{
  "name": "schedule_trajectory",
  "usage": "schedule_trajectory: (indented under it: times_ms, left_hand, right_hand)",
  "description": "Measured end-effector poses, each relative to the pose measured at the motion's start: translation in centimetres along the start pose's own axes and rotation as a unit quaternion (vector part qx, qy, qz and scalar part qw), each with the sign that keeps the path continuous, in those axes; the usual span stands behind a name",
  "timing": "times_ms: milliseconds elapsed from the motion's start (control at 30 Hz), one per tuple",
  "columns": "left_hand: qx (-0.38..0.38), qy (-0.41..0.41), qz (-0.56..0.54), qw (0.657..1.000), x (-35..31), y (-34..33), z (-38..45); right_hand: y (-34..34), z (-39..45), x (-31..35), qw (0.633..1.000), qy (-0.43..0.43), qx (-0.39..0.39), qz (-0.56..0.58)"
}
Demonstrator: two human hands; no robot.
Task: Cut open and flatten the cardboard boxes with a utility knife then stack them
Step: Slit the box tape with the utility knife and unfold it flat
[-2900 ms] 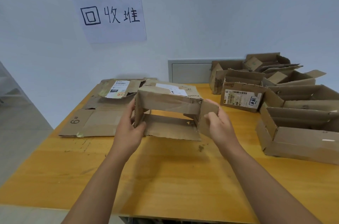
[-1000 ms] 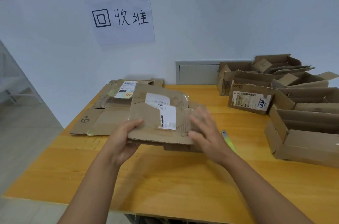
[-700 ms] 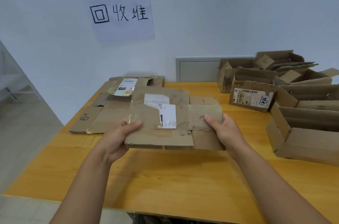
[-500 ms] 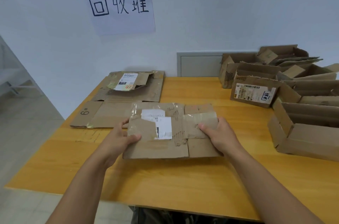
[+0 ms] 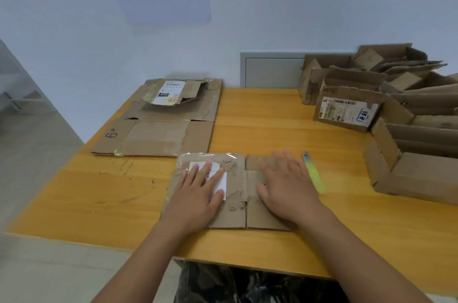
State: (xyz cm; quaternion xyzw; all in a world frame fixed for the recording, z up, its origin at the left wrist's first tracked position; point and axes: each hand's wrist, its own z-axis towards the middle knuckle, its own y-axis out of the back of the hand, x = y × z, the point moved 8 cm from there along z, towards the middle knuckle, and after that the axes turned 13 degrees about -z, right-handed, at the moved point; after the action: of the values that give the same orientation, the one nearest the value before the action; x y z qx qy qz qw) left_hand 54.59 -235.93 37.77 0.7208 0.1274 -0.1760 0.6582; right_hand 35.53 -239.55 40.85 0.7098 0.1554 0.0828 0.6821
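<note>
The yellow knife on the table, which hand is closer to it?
Right. The right hand presses flat on the flattened box, just left of the yellow knife, not touching it. The left hand presses the box's white label, farther away.

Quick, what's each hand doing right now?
Left hand: open, pressing flat on the flattened box.
Right hand: open, pressing flat on it too.

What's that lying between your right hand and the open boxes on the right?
A utility knife with a yellow-green handle lies on the table, just beside the right hand, before the open boxes, in the head view.
</note>
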Motion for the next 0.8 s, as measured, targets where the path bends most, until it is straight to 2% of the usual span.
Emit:
schedule_trajectory:
  times_ms: [67, 133, 367, 500, 667, 800]
  left_hand:
    - [-0.001, -0.001, 0.011, 1.000, 0.3, -0.3, 0.1]
    - [0.003, 0.002, 0.022, 1.000, 0.4, -0.4, 0.2]
    - [0.008, 0.012, 0.037, 0.999, 0.4, -0.7, 0.2]
    - [0.011, 0.012, 0.031, 0.999, 0.2, -0.7, 0.1]
    - [0.023, 0.017, 0.037, 0.999, 0.3, -0.8, 0.1]
    - [0.039, 0.019, 0.034, 0.998, 0.3, -0.9, 0.2]
  right_hand:
    - [-0.6, 0.8, 2.1, 0.996, 0.089, 0.006, 0.021]
    - [-2.0, 1.1, 3.2, 0.991, 0.127, 0.039, 0.028]
    - [-3.3, 1.3, 3.1, 0.992, 0.117, 0.033, 0.012]
    - [-3.1, 1.2, 2.2, 0.998, 0.053, 0.006, 0.041]
    - [-3.4, 1.4, 2.2, 0.998, 0.046, 0.037, 0.035]
    - [-2.2, 2.8, 1.0, 0.993, 0.026, 0.080, 0.078]
